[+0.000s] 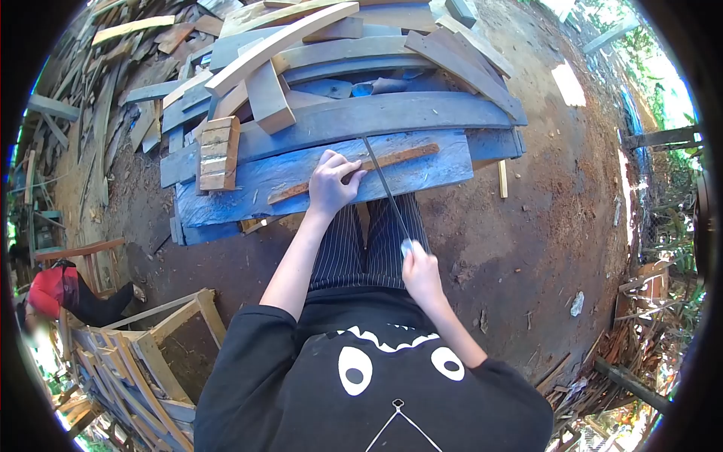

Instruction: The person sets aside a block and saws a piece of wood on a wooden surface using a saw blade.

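Note:
My left hand (pixel 333 183) is closed on a narrow brown wood strip (pixel 407 156), thumb and fingers pinching it against a blue-stained plank (pixel 233 202). The strip lies at a slant along the plank. In my right hand (pixel 422 275) is the pale handle of a handsaw (pixel 388 191). Its long thin dark blade shows almost edge-on, and its teeth cannot be made out. The blade crosses the strip to the right of my left hand, its far end over the plank. Whether it has cut into the wood is too small to tell.
A wood block (pixel 219 154) stands at the plank's left. Behind lie a long grey board (pixel 361 114), a curved pale piece (pixel 282 44) and several stacked offcuts. Scrap wood (pixel 113 105) covers the ground at left. A person in red (pixel 53 292) is at lower left, near a wooden frame (pixel 169 320).

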Motion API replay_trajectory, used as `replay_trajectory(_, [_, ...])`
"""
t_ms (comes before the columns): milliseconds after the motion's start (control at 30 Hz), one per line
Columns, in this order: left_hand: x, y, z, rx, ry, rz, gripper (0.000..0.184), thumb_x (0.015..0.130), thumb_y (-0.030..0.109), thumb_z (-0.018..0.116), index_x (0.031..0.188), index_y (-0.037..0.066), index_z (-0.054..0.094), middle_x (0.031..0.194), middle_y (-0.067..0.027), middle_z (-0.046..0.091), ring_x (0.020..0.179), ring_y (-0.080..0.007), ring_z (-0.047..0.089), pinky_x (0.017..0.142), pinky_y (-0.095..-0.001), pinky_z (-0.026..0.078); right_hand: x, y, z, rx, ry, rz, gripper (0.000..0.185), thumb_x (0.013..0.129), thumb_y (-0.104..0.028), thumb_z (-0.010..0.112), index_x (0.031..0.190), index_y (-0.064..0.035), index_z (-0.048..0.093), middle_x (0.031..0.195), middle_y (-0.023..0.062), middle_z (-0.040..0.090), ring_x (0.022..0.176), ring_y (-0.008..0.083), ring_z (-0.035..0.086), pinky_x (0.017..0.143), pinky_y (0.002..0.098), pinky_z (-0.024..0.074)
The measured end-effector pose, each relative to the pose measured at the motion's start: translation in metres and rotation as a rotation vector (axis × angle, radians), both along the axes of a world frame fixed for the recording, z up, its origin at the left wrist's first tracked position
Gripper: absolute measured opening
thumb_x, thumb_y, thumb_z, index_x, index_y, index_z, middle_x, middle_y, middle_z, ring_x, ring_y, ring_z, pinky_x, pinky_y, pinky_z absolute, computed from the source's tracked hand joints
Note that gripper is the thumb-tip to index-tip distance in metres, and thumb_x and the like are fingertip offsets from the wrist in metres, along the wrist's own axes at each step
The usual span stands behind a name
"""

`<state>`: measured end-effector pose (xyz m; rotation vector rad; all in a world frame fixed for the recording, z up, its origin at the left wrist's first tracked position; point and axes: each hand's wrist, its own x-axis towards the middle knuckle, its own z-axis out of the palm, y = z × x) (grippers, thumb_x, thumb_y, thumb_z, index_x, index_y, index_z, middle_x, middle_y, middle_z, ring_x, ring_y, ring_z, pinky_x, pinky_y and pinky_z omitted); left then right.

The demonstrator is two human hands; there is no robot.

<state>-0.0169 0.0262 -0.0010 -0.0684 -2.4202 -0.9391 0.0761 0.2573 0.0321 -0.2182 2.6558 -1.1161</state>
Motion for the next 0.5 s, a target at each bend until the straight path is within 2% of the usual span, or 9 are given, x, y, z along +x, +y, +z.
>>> replay_trajectory(67, [-0.001, 0.000, -0.001, -0.007, -0.012, -0.007, 0.016, 0.066, 0.014, 0.078, 0.079, 0.007, 0.074, 0.070, -0.0023, 0.062, 0.078, -0.0188, 0.057, 0.066, -0.0310, 0.051, -0.030, -0.022, -0.002, -0.018, -0.008, 0.019, 0.008, 0.089, -0.008, 0.050, 0.091, -0.0007, 0.052, 0.065, 0.0271, 0.058, 0.065, 0.0444, 0.061, 0.054, 0.0533, 0.0465])
replay_trajectory(167, [-0.001, 0.000, 0.000, -0.019, 0.000, 0.010, 0.016, 0.065, 0.013, 0.080, 0.079, 0.006, 0.074, 0.069, -0.0042, 0.062, 0.073, -0.0201, 0.056, 0.064, -0.0308, 0.049, -0.061, -0.051, -0.025, 0.046, 0.052, 0.001, 0.012, 0.091, -0.013, 0.049, 0.090, -0.0007, 0.052, 0.066, 0.0264, 0.059, 0.067, 0.0457, 0.061, 0.057, 0.0538, 0.0482])
replay_trajectory(300, [0.000, 0.001, 0.001, -0.032, 0.005, 0.023, 0.016, 0.066, 0.013, 0.079, 0.080, 0.006, 0.074, 0.069, -0.0034, 0.062, 0.074, -0.0200, 0.055, 0.065, -0.0309, 0.049, -0.020, -0.023, -0.014, 0.102, 0.020, -0.016, 0.011, 0.091, -0.011, 0.049, 0.088, -0.0008, 0.050, 0.064, 0.0253, 0.059, 0.063, 0.0448, 0.061, 0.053, 0.0523, 0.0476])
replay_trajectory(367, [-0.002, 0.001, 0.000, -0.035, -0.001, 0.024, 0.016, 0.066, 0.014, 0.079, 0.080, 0.007, 0.074, 0.070, -0.0016, 0.062, 0.077, -0.0190, 0.055, 0.065, -0.0310, 0.050, 0.006, -0.002, -0.005, 0.022, 0.026, -0.018, 0.009, 0.090, -0.010, 0.050, 0.089, -0.0014, 0.050, 0.062, 0.0245, 0.058, 0.061, 0.0441, 0.061, 0.051, 0.0518, 0.0472])
replay_trajectory(500, [-0.001, 0.000, -0.001, -0.032, -0.005, 0.008, 0.017, 0.066, 0.015, 0.078, 0.080, 0.008, 0.074, 0.070, -0.0009, 0.061, 0.079, -0.0189, 0.055, 0.066, -0.0312, 0.051, -0.003, -0.010, -0.005, 0.081, -0.013, -0.020, 0.008, 0.090, -0.010, 0.050, 0.093, -0.0022, 0.050, 0.062, 0.0241, 0.058, 0.061, 0.0440, 0.061, 0.052, 0.0539, 0.0468])
